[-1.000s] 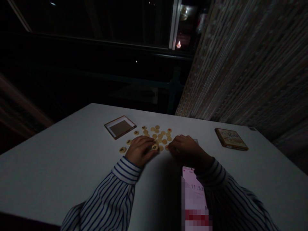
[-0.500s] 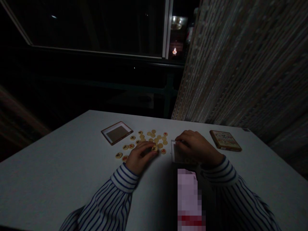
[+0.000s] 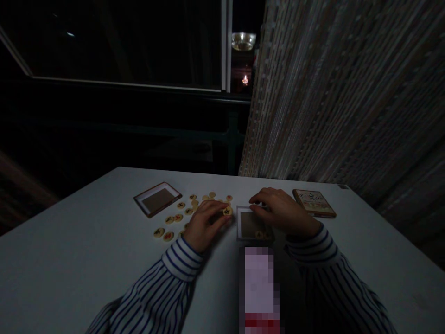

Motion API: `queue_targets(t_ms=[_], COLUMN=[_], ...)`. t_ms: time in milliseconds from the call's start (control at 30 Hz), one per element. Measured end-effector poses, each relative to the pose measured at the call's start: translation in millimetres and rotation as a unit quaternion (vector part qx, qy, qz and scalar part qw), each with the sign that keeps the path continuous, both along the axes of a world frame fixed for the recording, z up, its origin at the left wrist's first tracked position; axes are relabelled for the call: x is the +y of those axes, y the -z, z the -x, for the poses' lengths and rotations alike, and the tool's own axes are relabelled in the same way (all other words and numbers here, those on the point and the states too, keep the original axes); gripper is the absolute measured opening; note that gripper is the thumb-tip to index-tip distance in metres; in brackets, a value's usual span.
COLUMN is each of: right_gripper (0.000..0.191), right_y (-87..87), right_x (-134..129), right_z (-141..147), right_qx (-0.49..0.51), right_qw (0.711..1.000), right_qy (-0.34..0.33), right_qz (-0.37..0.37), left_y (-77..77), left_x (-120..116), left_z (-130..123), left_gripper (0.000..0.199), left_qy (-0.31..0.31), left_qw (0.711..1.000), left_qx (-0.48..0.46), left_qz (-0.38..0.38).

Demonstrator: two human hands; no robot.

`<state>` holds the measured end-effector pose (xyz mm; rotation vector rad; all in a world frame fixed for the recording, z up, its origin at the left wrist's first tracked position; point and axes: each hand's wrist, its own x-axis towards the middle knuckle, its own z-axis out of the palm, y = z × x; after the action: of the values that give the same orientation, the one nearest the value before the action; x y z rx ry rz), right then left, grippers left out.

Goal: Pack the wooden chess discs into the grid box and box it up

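My left hand [image 3: 202,226] pinches a round wooden Chinese chess piece [image 3: 227,211], its black character facing up, between the thumb and fingers. Several more such pieces [image 3: 178,217] lie loose on the table around and beyond that hand, some showing red or black characters, others blank; the hand hides part of them. To the right is a shallow tray [image 3: 248,222] with a clear rim and a few pieces in its near right corner. My right hand [image 3: 280,211] hovers over the tray's right side, fingers bent and thumb apart, with nothing seen in it.
An open box lid or tray [image 3: 158,199] lies at the back left of the white table [image 3: 104,260]. A flat printed box [image 3: 314,203] rests at the back right. A string curtain [image 3: 295,116] hangs behind the table's right side. Pixelated pink matter covers the near middle.
The view has turned slightly right, shifting the table things leftward. My left hand has carried the piece rightward, close to the tray's left edge. My right hand stays by the tray, uncovering more of it.
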<state>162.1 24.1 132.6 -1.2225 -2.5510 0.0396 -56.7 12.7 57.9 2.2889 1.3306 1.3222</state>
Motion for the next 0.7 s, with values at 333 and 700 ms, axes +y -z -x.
queue_targets(t_ms=[333, 700], right_gripper=[0.025, 0.025], right_y=[0.4, 11.8], right_x=[3.9, 11.9], right_z=[-7.2, -1.2], right_qx=[0.001, -0.039], right_qw=[1.0, 0.997], right_qy=[0.028, 0.022], right_qz=[0.003, 0.064], left_y=[-7.7, 32.1], left_x=[17.8, 13.7], left_z=[-34.6, -38.6], left_gripper=[0.026, 0.023], left_qy=[-0.01, -0.057], left_qw=[0.999, 0.996], left_qx=[-0.022, 0.034], left_qz=[-0.021, -0.052])
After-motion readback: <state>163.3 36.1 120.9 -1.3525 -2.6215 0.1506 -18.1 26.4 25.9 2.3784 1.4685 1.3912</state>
